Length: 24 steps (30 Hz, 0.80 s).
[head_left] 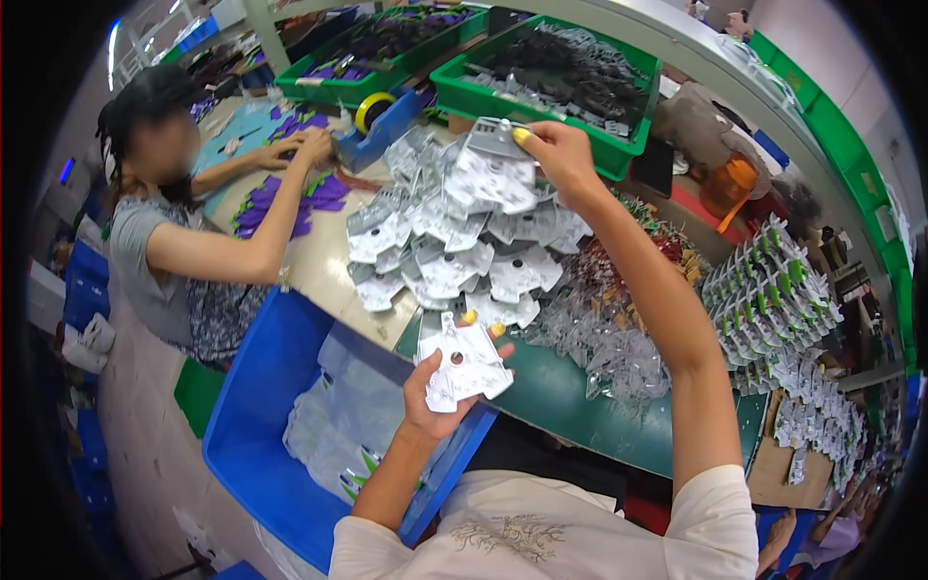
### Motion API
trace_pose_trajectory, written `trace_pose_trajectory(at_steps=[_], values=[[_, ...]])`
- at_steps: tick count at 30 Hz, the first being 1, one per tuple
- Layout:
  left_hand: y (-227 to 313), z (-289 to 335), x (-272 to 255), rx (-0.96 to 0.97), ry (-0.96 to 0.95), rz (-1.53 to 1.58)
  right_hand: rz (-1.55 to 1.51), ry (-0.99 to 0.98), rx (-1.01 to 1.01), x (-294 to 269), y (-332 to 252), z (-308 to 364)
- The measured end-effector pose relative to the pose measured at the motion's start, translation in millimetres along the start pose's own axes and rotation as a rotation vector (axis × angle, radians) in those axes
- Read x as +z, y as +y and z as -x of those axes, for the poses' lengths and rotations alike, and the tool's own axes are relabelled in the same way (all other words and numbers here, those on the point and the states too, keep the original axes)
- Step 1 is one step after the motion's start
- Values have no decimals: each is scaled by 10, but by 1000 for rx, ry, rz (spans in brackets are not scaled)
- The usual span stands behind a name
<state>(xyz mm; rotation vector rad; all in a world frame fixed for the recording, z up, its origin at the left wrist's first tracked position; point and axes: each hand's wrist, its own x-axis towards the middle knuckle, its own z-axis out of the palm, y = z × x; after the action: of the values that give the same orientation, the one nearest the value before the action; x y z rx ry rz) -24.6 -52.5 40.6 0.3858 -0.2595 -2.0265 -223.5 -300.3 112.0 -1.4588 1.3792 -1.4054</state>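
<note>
My left hand (427, 404) is closed on a white plastic housing part (472, 362) with a round hole near its middle, held above the near edge of the bench. Yellow covers show on some fingertips behind it. Over the pile, my right hand (561, 159) pinches the upper edge of a grey-and-white plastic part (493, 172) between thumb and fingers; the thumb wears a yellow cover. The large pile of similar silver-white housings (449, 266) lies directly under and around that part, so I cannot tell whether it still touches the pile.
A blue bin (253, 387) with plastic bags stands at my left. Right of the pile lie small clear parts (604, 348) and wires. Green trays (541, 77) and a blue tape dispenser (372, 135) sit behind. A co-worker (184, 222) handles purple pieces. Stacked parts (768, 295) rise at right.
</note>
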Motion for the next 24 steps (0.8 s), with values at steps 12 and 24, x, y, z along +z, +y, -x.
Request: trace_pose_trajectory(at_steps=[12, 24], values=[[64, -123, -144, -33, 196, -289, 1322, -8, -48, -1104, 548, -1630], [-39, -304, 12, 128, 305, -501, 718, -115, -447, -731, -442, -430]])
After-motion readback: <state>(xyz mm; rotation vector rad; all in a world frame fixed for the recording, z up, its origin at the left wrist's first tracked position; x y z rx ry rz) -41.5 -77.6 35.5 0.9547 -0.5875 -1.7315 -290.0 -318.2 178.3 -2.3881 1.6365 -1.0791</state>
